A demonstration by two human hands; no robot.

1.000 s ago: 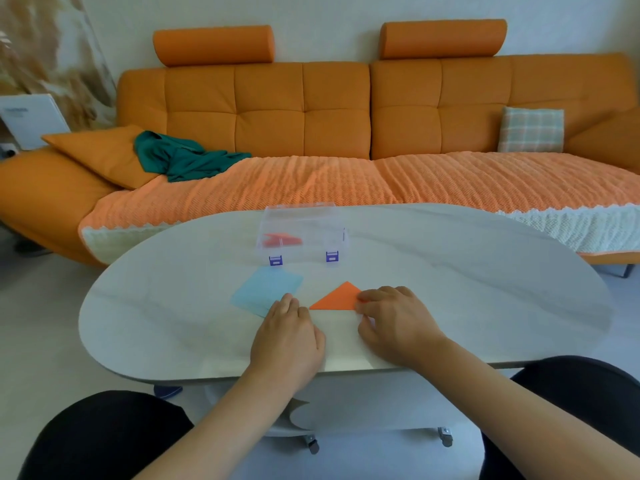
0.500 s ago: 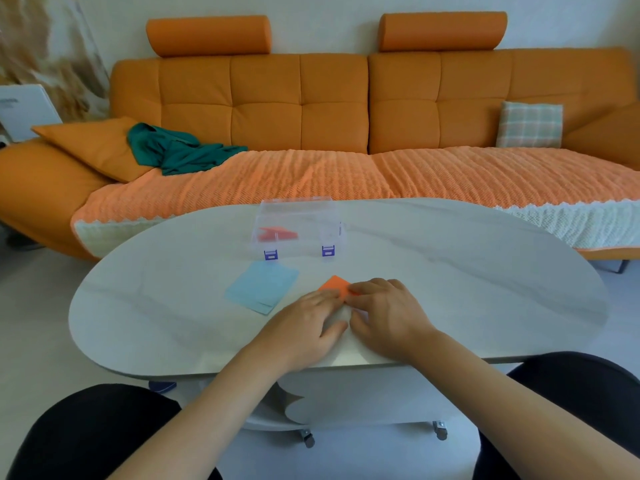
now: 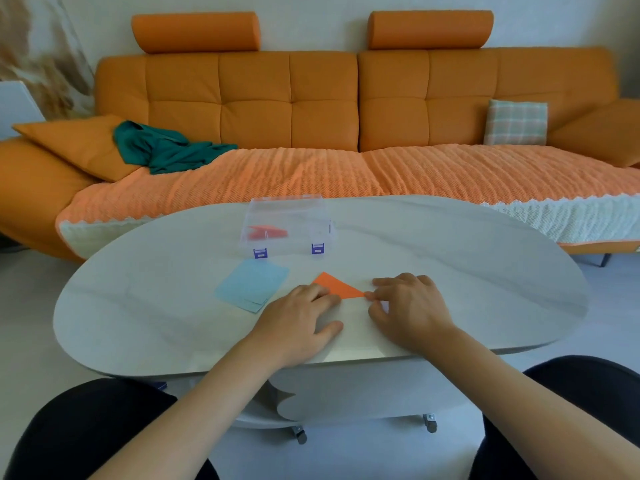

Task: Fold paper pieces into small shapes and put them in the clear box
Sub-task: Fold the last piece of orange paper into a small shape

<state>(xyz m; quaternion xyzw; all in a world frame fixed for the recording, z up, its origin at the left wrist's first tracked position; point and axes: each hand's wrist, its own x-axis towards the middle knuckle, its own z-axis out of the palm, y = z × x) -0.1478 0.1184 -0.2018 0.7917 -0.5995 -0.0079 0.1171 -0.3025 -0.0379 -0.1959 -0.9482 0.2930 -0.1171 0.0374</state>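
An orange paper piece [image 3: 335, 286], folded into a triangle, lies flat on the white oval table [image 3: 467, 271]. My left hand [image 3: 298, 320] rests flat on its left part, fingers straight. At the triangle's right tip my right hand [image 3: 407, 306] pinches the paper with curled fingertips. Behind them stands the clear box [image 3: 289, 223] with purple latches, and a folded orange shape [image 3: 266, 232] lies inside it. Light blue paper sheets [image 3: 252, 284] lie left of my hands.
An orange sofa [image 3: 311, 105] with a woven orange cover runs behind the table. A green cloth [image 3: 162, 148] and a plaid cushion [image 3: 516, 123] lie on it. My dark-clothed knees are below the table's near edge.
The orange paper was mostly under my hands half a second ago; now my right hand has slid rightward to its tip and the triangle shows again. My left hand stays pressing.
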